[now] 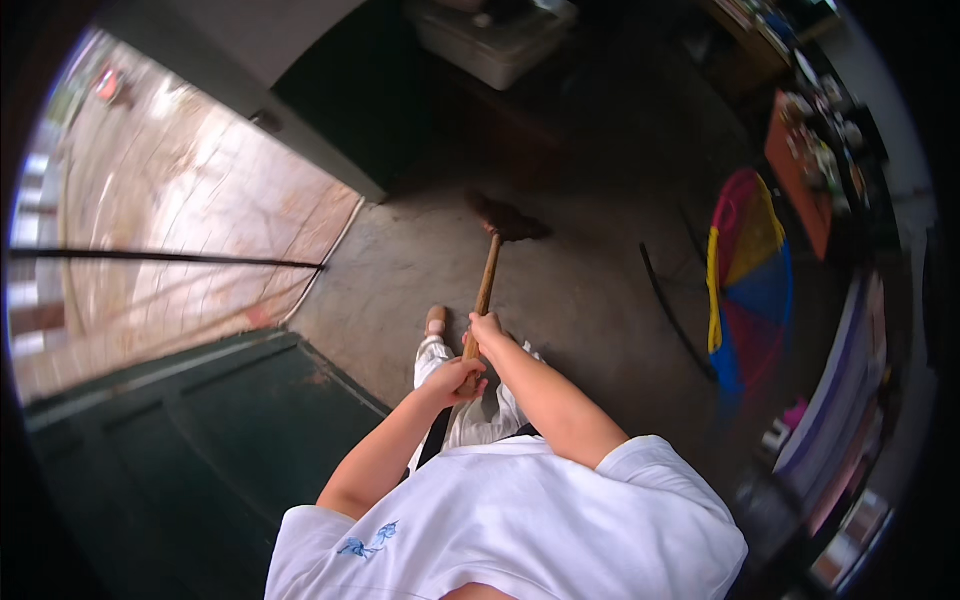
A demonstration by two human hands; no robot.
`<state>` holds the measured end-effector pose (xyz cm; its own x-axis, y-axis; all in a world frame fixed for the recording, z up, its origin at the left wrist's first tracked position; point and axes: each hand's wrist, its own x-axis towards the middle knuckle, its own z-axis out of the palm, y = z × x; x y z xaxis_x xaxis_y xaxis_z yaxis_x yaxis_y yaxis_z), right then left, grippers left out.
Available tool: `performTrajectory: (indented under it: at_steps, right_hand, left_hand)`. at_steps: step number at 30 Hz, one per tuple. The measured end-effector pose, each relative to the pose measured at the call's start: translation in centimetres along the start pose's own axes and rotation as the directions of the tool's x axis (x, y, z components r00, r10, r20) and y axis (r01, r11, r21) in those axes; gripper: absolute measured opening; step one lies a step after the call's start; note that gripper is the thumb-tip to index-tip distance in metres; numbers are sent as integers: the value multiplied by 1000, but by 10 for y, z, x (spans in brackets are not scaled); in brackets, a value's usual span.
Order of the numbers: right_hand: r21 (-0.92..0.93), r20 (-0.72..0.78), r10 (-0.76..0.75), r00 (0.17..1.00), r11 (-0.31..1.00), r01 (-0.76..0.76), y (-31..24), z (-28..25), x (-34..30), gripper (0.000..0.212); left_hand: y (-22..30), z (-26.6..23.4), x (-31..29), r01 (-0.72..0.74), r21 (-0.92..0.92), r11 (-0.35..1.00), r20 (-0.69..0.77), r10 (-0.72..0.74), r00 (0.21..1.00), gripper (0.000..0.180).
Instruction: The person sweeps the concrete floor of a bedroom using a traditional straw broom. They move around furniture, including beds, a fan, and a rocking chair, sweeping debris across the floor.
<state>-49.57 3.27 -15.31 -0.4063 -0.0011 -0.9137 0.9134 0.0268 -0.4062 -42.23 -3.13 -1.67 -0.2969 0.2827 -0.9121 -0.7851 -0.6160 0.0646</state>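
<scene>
A mop with a wooden handle (487, 280) stretches forward from my body to the floor. Its dark reddish-brown head (510, 220) rests on the concrete and looks blurred. My right hand (484, 334) is closed around the handle, farther along the stick. Lower down, closer to my waist, my left hand (457, 380) wraps round the same handle. Both arms reach down in front of my white shirt, and one tan shoe (436, 320) shows just left of the handle.
At left, a doorway opens onto paved ground (200, 180), with a dark green door panel (190, 430) below it. A pale bin (495, 50) stands at the far side. A colourful round fabric hoop (750, 280) stands at right, near a cluttered orange-edged table (800, 180).
</scene>
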Motion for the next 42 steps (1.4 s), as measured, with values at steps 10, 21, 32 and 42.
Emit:
performTrajectory:
  at_steps: [10,21,32,42]
  right_hand:
    - [512,-234,145,961,859,-5,14,-18,37,14]
    - [557,-5,339,941,782,-279,76,-5,35,26]
    - [506,270,54,961,841,-189,114,-144,-91,9]
    - [-793,-485,-579,655,607,-50,237,-287,-141,19]
  left_hand:
    - [46,-36,89,393,110,913,220,-408,886,8]
    - [13,-59,94,376,265,888,-86,-367,926,10]
    - [-94,-52,172,304,482,822,69,-381,922,50]
    - [-310,68,217,71,652,755,-369,234,899,45]
